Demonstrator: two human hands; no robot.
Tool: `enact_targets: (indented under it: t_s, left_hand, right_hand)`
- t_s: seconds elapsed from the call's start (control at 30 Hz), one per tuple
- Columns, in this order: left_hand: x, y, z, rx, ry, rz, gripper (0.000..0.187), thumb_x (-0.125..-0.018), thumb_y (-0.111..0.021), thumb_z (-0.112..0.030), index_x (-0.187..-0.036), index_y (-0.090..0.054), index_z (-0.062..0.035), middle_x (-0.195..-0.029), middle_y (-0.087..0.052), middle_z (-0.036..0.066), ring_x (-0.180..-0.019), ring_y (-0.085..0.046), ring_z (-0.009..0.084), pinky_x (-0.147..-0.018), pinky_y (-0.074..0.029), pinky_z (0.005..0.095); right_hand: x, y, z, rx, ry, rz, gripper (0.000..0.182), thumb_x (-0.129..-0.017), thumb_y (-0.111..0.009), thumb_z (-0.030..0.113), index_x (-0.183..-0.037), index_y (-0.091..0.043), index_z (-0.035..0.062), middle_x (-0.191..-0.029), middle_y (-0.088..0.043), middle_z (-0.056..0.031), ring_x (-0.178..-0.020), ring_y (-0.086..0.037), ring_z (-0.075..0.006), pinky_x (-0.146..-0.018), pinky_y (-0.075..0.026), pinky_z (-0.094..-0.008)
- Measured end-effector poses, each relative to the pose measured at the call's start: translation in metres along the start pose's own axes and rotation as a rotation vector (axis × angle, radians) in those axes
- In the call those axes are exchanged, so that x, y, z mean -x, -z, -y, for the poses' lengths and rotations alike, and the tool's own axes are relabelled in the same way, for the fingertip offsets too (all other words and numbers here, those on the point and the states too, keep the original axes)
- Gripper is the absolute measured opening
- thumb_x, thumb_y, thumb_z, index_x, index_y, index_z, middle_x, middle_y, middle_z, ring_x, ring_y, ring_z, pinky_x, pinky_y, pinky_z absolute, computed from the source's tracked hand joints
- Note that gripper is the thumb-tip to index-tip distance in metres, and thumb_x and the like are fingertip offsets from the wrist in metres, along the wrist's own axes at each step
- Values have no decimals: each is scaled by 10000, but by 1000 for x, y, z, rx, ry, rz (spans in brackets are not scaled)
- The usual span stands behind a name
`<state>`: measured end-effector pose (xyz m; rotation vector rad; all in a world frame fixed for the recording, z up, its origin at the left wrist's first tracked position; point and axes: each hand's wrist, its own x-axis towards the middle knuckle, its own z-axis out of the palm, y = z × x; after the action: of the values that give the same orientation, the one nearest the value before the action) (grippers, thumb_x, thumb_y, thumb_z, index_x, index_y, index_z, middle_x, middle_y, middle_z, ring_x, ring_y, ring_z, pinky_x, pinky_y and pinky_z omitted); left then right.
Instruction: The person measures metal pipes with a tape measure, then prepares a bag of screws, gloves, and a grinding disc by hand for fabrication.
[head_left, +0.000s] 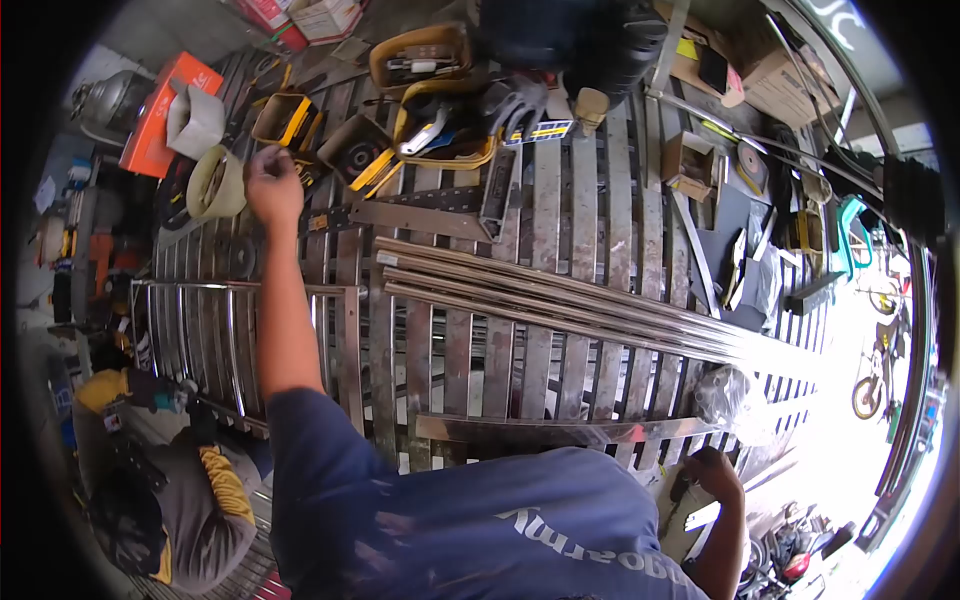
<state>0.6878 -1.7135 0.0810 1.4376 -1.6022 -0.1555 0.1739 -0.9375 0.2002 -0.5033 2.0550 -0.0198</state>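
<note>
My left hand (pixel 273 182) reaches far over the slatted metal bench (pixel 545 370), its fingers curled together, their grip hidden from above. It is right beside a cut-open yellow container (pixel 285 118) with a yellow-and-black tool in it. A beige ring-shaped roll (pixel 215 183) lies just left of the wrist. My right hand (pixel 715 474) hangs low at the near edge of the bench, fingers bent inward around something dark that I cannot make out. Near it are a flat metal bar (pixel 560 430) and a clear plastic bundle (pixel 725 395).
Several shiny metal tubes (pixel 550 290) cross the bench. A welded frame (pixel 250 288) lies at left, and a metal square (pixel 430 217) beyond the tubes. More containers of tools (pixel 450 125) stand at the back. Another person (pixel 190 500) crouches at lower left.
</note>
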Motion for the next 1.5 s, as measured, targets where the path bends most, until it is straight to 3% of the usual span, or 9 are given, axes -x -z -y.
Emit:
enact_targets:
  t_s: [0.27, 0.57, 0.77, 0.83, 0.97, 1.03, 1.23, 1.3, 1.5]
  left_hand:
    - [65, -126, -233, -168, -261, 535, 718, -977, -718, -637, -1262, -757, 21, -1161, -784, 259, -1100, -737, 455, -1010, -580, 531]
    - [133, -93, -336, 401, -486, 120, 154, -1009, -752, -116, -1009, -719, 34, -1167, -769, 205, -1058, -749, 386, -912, -591, 446]
    - [305, 60, -405, 1240, -128, 716, 219, -1084, -719, -214, -1120, -643, -11, -1296, -712, 131, -1057, -658, 149, -886, -534, 323]
    - [373, 113, -424, 1413, 220, 1036, 200, -1096, -710, -216, -1134, -648, -29, -1283, -690, 87, -959, -538, 45, -795, -462, 247]
    - [465, 163, -458, 1585, 507, 1407, 150, -1057, -661, -62, -1204, -674, -35, -1094, -748, 47, -932, -696, 136, -919, -547, 292]
    - [481, 184, -458, 1649, 780, 1665, 215, -1034, -652, -49, -1243, -688, -16, -1227, -762, 133, -1153, -757, 279, -1090, -584, 452]
    - [540, 199, -497, 754, -166, 1716, 276, -1014, -765, -123, -1236, -659, 2, -1199, -736, 102, -1139, -705, 201, -1016, -549, 374]
    - [578, 223, -527, 702, -659, 1229, 250, -1018, -800, -147, -1171, -646, -23, -957, -688, 18, -889, -640, 114, -823, -530, 300]
    - [717, 285, -594, 822, -394, 2160, 280, -1048, -773, -211, -1201, -720, 17, -1030, -777, 73, -939, -720, 125, -852, -580, 300]
  right_hand:
    - [7, -7, 6, -7, -64, 37, 427, -1038, -722, 343, -1173, -744, -61, -920, -819, -145, -763, -778, -234, -660, -622, -410]
    - [72, -15, -26, -24, -70, -129, 410, -1015, -759, 353, -1094, -772, -49, -913, -803, -195, -849, -789, -280, -800, -605, -430]
    - [68, -45, -41, -185, 319, -329, 533, -1074, -722, 375, -1365, -646, -65, -1126, -786, -246, -1037, -778, -320, -901, -592, -424]
    - [70, -61, -25, -1065, 427, -129, 665, -1137, -585, 518, -1519, -548, -26, -1290, -759, -214, -1113, -759, -354, -953, -584, -451]
    - [114, -58, -10, -1710, 568, 391, 763, -1173, -325, 643, -1628, -471, 48, -1236, -752, -145, -1014, -749, -307, -912, -572, -429]
    - [110, -82, -49, -1756, 672, 362, 631, -1177, -482, 508, -1601, -505, 41, -1142, -743, -104, -934, -730, -239, -821, -556, -364]
    - [155, -134, -155, -1905, 665, -222, 432, -1058, -758, 155, -1434, -604, 7, -1024, -717, -31, -817, -677, -142, -693, -498, -291]
    - [172, -150, -177, -1776, 666, -451, 562, -995, -850, 199, -1451, -592, -3, -1081, -717, -44, -871, -670, -119, -750, -515, -280]
    - [213, -219, -237, -1467, 679, -734, 669, -947, -883, 142, -1516, -582, -41, -1337, -720, -88, -1223, -680, -150, -1097, -546, -349]
